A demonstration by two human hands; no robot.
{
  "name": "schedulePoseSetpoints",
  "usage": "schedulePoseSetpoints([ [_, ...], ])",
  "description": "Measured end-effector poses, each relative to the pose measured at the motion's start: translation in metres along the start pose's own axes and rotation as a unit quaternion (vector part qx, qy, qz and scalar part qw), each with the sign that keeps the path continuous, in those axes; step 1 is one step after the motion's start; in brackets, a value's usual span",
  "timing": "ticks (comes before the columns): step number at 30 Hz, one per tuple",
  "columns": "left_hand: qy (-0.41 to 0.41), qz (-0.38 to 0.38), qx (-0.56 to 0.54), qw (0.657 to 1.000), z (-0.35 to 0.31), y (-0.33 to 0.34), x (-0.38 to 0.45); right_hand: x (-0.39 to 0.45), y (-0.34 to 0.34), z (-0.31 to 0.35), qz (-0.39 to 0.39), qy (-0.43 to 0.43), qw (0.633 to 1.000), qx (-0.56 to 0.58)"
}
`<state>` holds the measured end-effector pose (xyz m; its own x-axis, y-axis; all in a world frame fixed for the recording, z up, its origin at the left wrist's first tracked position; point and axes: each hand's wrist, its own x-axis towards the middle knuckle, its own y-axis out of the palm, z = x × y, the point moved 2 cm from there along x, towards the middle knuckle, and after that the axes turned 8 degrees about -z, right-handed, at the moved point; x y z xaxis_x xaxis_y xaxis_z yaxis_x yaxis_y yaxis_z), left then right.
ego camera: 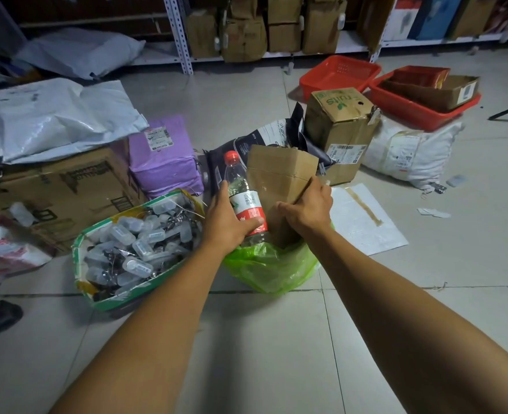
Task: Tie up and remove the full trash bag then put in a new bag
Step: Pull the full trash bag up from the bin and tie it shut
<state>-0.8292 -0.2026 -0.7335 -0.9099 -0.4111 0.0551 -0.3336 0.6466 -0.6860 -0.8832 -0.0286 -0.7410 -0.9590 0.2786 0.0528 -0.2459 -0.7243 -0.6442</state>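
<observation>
In the head view, the green trash bag (272,268) sits on the tiled floor (261,354) at the centre of the frame, with its mouth open upward. The lower half of the frame is bare floor, so the near side is free. The left edge of the bag is just beside a green-rimmed box of small plastic cases (133,246); behind it stand a dark mailer bag (264,138) and a brown carton (340,127), and at the right a white sheet (363,216) lies flat. The left hand (231,222) is wrapped around a plastic bottle (243,198), which stands almost upright, red cap toward the top of the frame. The right hand (308,207) pinches the edge of a cardboard piece (279,180) that rises from the bag.
</observation>
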Motion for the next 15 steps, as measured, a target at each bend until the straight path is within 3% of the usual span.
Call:
schedulePoseSetpoints([
  [5, -0.01, 0.02, 0.019, 1.0, 0.0, -0.014, 0.007, 0.0, -0.015, -0.009, 0.016, -0.027, 0.999, 0.036],
  [8, -0.029, 0.029, -0.053, 0.998, 0.004, -0.023, 0.009, 0.001, -0.025, -0.03, 0.03, -0.011, 0.997, 0.075],
  [12, -0.059, -0.082, -0.103, 0.989, 0.018, -0.034, 0.009, 0.0, -0.029, -0.057, 0.037, 0.088, 0.99, 0.1],
  [15, -0.116, -0.089, -0.116, 0.983, 0.035, -0.032, 0.011, -0.003, -0.026, -0.071, 0.064, 0.125, 0.988, 0.07],
])
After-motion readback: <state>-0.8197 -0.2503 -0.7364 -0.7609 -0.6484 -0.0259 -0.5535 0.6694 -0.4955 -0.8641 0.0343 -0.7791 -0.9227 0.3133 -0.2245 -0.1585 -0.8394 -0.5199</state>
